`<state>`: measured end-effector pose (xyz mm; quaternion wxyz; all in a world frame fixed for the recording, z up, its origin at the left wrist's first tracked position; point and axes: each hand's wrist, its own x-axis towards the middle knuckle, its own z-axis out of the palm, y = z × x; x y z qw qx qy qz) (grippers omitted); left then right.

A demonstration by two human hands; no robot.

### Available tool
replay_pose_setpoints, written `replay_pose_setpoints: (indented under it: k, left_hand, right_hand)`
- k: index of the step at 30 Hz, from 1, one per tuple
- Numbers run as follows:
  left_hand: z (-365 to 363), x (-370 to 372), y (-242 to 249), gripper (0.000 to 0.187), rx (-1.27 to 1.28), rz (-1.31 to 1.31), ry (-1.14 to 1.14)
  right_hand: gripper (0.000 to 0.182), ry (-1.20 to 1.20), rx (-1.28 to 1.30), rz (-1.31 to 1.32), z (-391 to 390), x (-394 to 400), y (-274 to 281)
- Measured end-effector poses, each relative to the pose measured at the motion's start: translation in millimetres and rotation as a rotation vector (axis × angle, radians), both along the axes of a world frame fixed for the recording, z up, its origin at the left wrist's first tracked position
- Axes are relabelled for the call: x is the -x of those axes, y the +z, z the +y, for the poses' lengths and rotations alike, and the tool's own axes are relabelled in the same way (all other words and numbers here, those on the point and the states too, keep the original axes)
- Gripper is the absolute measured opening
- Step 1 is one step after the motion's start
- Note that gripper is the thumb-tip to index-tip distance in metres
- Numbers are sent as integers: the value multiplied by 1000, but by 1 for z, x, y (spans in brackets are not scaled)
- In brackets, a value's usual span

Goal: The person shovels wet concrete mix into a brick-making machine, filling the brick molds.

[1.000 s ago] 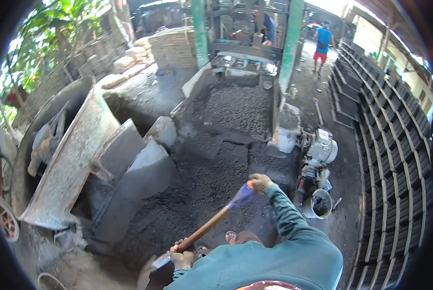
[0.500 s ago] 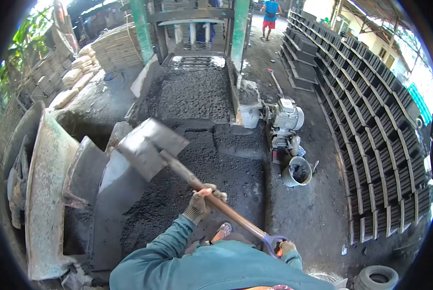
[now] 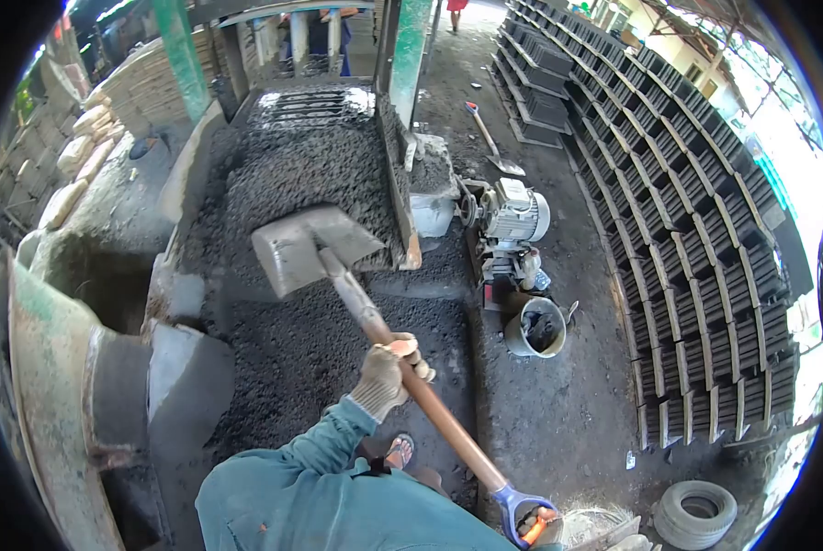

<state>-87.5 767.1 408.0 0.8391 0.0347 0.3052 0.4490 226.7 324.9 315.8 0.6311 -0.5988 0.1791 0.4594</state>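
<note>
A shovel (image 3: pixel 448 427) with a wooden shaft slants across the middle of the view. My left hand (image 3: pixel 389 376), in a knitted glove, is wrapped round the shaft below the metal blade (image 3: pixel 310 246). At the lower right, my right hand (image 3: pixel 533 525) is closed on the blue D-shaped grip. The blade, tilted and without a visible load, is over the near end of a chute (image 3: pixel 310 174) heaped with dark, crumbly material. More dark material (image 3: pixel 292 349) covers the floor below the blade.
An electric motor (image 3: pixel 514 213) and a bucket (image 3: pixel 535 329) stand right of the chute. Farther right are stacked racks of dark blocks (image 3: pixel 687 266). A second shovel (image 3: pixel 488 138) lies behind the motor. Tyres (image 3: pixel 694 514) lie lower right. A person's legs (image 3: pixel 456 13) show at the top.
The shovel blade has moved forward to the chute's near end. My left hand stays on the shaft and my right hand on the grip. The camera view has shifted.
</note>
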Motion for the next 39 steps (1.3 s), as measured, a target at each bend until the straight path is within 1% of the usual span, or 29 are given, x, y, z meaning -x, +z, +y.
replay_pose_setpoints:
  k: [3,5,7,10,11,12,13,14,15,16,17,18,19,21,22,23,25,27,29,33,34,35,39]
  left_hand:
    - [54,30,-3,14,31,32,15]
    - [84,47,-10,14,50,31,-29]
    - [119,63,-18,11,32,-27,-53]
    - [184,88,-20,6,-47,-23,-111]
    - [208,96,-19,8,-49,9,-104]
    - [230,104,-9,12,-39,111,-98]
    - [253,112,-6,13,-102,118,-75]
    - [281,122,-16,15,-179,100,-94]
    - [303,130,-10,16,-202,120,-45]
    - [321,134,-4,17,-228,189,18]
    - [346,137,-16,20,-165,162,43]
    - [348,137,-3,21,-116,228,90]
    - [341,134,11,22,-75,292,137]
    - [302,133,8,23,-199,124,51]
    - [272,127,23,23,-123,96,23]
    - [242,121,26,21,-96,119,18]
    - [186,111,24,16,-92,32,-24]
    - [141,102,9,9,-159,-10,-86]
    - [96,92,9,6,-165,-8,-128]
    - [4,71,-3,4,-137,-9,-226]
    - [-19,64,-12,5,-129,-22,-258]
    - [-42,59,-20,6,-104,-47,-300]
    - [-127,40,-21,9,85,30,-380]
  right_hand:
    - [20,-22,-69,-16,43,46,25]
    - [21,-15,-116,-8,75,76,36]
    - [22,12,-164,13,111,109,46]
    - [24,111,-258,62,175,158,58]
    - [25,158,-282,71,198,175,65]
    - [26,203,-283,81,225,193,73]
    - [29,214,-167,-18,265,221,97]
    - [25,181,-196,-7,291,241,111]
    - [23,105,-247,38,320,262,129]
    - [22,105,-349,38,337,276,137]
    - [28,95,-263,-20,353,294,159]
    - [29,245,-299,-60,349,289,160]
    - [31,394,-341,-104,339,275,154]
    - [25,356,-273,-84,301,234,121]
    - [24,262,-308,-148,282,223,112]
    - [20,225,-179,-187,260,206,97]
    - [18,199,24,-351,213,183,52]
    - [18,139,25,-275,166,178,19]
    - [19,92,29,-207,120,175,-5]
    - [19,82,31,-115,47,190,-19]
    - [19,84,32,-94,29,194,-18]
    - [20,85,34,-81,11,198,-16]
    - [20,107,56,-30,-46,210,6]
